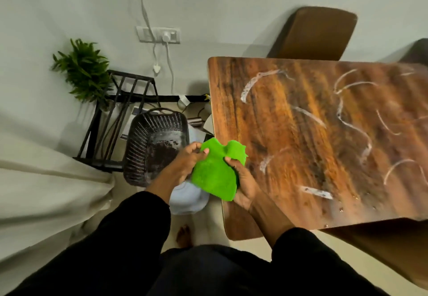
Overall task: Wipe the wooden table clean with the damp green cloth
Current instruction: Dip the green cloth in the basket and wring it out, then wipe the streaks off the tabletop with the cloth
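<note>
- the green cloth (pixel 214 176) is held up between both hands, just off the near left corner of the wooden table (pixel 301 133), with its right edge over the tabletop; whether it touches the wood i cannot tell
- it looks light, soft and floppy: it creases and sags wherever nothing holds it, and being damp it will likely cling and drag on the wood rather than slip
- it is best taken bunched or folded into a pad under a flat palm, so the pressure spreads
- the left hand (pixel 188 156) reaches forward, fingers curled, pinching the cloth's upper left edge
- the right hand (pixel 245 188) sits lower, palm turned up, thumb and fingers closed round the cloth's right side
- both forearms come out of dark sleeves (pixel 139 226) and angle in towards each other
- white streaks (pixel 316 192) lie across the tabletop, so the wiping looks far from done
</note>
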